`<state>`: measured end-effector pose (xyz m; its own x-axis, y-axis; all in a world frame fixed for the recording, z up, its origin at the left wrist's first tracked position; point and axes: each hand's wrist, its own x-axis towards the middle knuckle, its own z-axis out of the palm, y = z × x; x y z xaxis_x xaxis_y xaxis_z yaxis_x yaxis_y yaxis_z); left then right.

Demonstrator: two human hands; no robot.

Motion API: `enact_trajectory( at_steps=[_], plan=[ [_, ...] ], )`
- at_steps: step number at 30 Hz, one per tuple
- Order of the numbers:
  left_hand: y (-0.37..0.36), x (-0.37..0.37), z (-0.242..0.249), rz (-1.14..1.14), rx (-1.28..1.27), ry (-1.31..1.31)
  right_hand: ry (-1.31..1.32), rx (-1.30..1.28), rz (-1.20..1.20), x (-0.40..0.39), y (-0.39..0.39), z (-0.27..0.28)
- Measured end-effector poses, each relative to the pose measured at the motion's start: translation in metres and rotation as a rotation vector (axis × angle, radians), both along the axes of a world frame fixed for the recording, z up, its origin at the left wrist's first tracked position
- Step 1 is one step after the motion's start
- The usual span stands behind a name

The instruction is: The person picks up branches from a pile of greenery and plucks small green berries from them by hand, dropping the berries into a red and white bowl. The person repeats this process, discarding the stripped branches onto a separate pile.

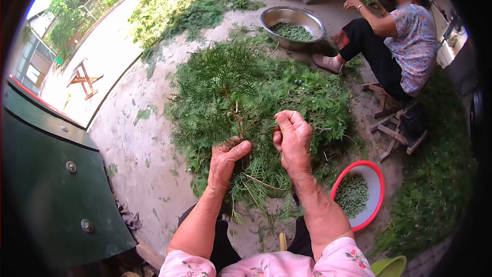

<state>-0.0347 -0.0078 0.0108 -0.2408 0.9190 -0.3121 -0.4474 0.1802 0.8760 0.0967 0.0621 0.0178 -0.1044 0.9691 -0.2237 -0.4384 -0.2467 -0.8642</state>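
Note:
My left hand (225, 161) grips the stem of a leafy green branch (223, 90) that rises up in front of me. My right hand (293, 138) is closed around twigs of the same branch, just to the right of the left hand. Beneath both hands lies a heap of cut green branches (318, 102) on the concrete ground. A red-rimmed bowl (378, 187) holding small green seeds sits to the right of my right forearm.
A seated person (400, 41) works at the back right on a low wooden stool (392, 123). A metal basin (292, 20) of green seeds stands behind the heap. A dark green metal panel (56, 184) fills the left. More greenery (179, 5) lies farther back.

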Motion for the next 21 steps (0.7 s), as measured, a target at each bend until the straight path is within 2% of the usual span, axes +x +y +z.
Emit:
enact_trajectory(
  at_steps=[2, 5, 8, 12, 14, 15, 17, 18, 21],
  plan=[
    [-0.001, 0.003, 0.001, -0.007, -0.019, -0.007, -0.268, 0.226, -0.063, 0.001, 0.0, -0.002],
    [0.001, 0.005, -0.005, 0.017, 0.015, 0.089, -0.236, 0.142, -0.102, 0.003, 0.0, 0.0],
    [-0.006, -0.013, -0.006, 0.05, 0.011, -0.04, 0.06, 0.07, -0.28, 0.041, 0.031, -0.005],
    [-0.004, -0.023, -0.012, 0.026, 0.084, -0.085, 0.228, 0.114, -0.201, 0.043, 0.027, 0.009],
    [-0.004, -0.026, -0.009, 0.09, 0.101, -0.16, 0.364, -0.047, -0.149, 0.042, 0.024, 0.02],
    [-0.005, -0.029, -0.009, 0.089, 0.103, -0.16, 0.365, -0.045, -0.149, 0.044, 0.025, 0.018],
    [-0.005, -0.034, -0.01, 0.053, 0.164, -0.138, 0.589, -0.044, -0.034, 0.053, 0.029, 0.008],
    [-0.004, -0.029, -0.003, 0.113, 0.14, -0.176, 0.579, 0.036, 0.05, 0.056, 0.031, 0.005],
    [-0.002, -0.034, -0.007, 0.075, 0.143, -0.196, 0.431, 0.015, 0.035, 0.058, 0.028, 0.005]
  ],
)
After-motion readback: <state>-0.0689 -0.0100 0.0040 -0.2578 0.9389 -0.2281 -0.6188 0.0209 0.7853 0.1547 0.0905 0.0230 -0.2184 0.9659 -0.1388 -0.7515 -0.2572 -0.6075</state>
